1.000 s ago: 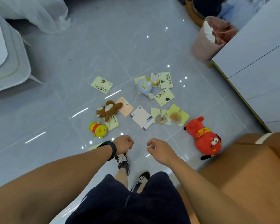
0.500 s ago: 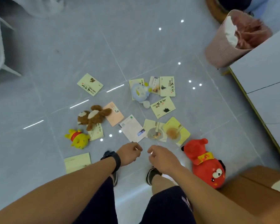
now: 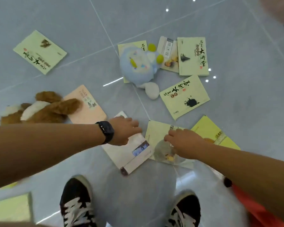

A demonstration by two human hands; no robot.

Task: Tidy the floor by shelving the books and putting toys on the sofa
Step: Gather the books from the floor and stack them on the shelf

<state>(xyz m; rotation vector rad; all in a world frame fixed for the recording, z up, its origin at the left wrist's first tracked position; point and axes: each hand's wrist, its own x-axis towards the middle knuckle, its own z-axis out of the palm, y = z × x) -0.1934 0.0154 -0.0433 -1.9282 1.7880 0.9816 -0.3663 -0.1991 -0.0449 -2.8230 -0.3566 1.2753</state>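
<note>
Paperbacks are lying scattered all round your hands on the floor (image 3: 236,22), and you are reaching down to the two nearest. Your left hand (image 3: 124,131) is resting flat, fingers extended, on the white book (image 3: 134,154); your right hand (image 3: 183,142) is lying over the pale green book (image 3: 156,133) just beside it, fingers pointing forward, though you cannot tell from here whether they are pinching the cover.

These books are looking thin, light and a little bendy, with smooth covers that are likely sliding easily on the glossy tile. You are probably better off hooking a fingertip under a free edge or the spine than pressing down from above. The yellow book (image 3: 206,128) is sitting partly under the green one, beyond your right hand.

Soft toys are waiting too: the brown plush (image 3: 44,108) left of your left hand, the blue plush (image 3: 136,68) ahead of both hands, something red (image 3: 259,210) under your right forearm. They are looking light and squashy, so any handful is likely holding.

Grey polished tiles are throwing back ceiling lights; your shoes (image 3: 75,202) are planted just behind the books.
</note>
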